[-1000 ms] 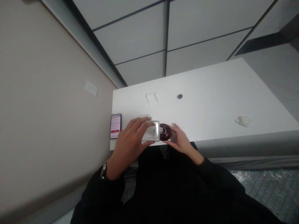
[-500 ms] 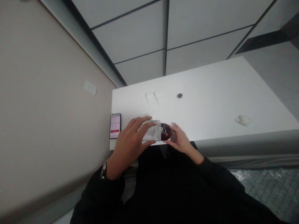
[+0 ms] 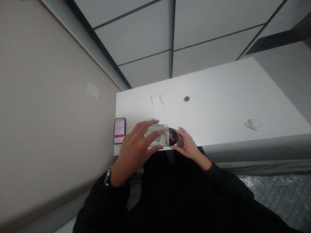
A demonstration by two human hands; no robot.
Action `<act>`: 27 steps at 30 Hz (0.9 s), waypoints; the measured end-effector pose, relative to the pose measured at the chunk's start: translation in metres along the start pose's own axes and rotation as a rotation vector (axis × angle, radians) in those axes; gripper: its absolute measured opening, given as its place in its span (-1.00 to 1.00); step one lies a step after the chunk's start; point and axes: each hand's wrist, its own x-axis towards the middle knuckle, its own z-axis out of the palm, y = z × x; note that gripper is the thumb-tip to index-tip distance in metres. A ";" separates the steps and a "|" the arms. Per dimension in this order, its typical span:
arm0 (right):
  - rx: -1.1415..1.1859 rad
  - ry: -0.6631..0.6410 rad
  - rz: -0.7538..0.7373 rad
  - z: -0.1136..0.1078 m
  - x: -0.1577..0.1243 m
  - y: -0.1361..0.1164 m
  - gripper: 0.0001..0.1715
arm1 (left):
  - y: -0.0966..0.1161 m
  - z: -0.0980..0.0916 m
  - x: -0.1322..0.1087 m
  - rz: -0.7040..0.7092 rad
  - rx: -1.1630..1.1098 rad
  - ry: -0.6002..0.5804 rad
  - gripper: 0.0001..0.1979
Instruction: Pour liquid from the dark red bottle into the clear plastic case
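My left hand (image 3: 137, 139) is closed around a clear, square-sided bottle (image 3: 159, 139), fingers over its top and thumb along its near side. The bottle is tipped over towards the right, its neck end at the opening of a dark red, rounded bottle (image 3: 173, 137). Whether liquid passes between them I cannot tell. My right hand (image 3: 187, 144) grips the dark red bottle from the right, fingers behind and thumb in front. Both bottles are near the front edge of the white table (image 3: 218, 110).
At the table's left edge lies a phone (image 3: 119, 130) showing a running timer. Two whitish, nozzle-like pieces (image 3: 157, 101) lie towards the back, and a small dark round disc (image 3: 186, 99) sits right of them. Crumpled white tissue (image 3: 253, 124) rests far right. A wall (image 3: 60, 106) borders the left side.
The clear bottle has tipped further and shifted slightly right, so its end now covers part of the dark red bottle's top. My right hand has hardly moved.
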 end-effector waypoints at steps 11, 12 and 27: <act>-0.005 0.009 0.012 0.001 -0.001 0.002 -0.09 | 0.002 -0.003 0.002 0.028 0.031 -0.016 -0.59; -0.004 0.009 0.003 0.001 -0.001 0.001 -0.10 | 0.002 -0.003 0.003 0.031 0.034 -0.016 -0.60; 0.018 0.027 -0.041 -0.003 0.003 -0.003 -0.11 | 0.010 -0.004 0.012 0.096 0.014 -0.049 -0.75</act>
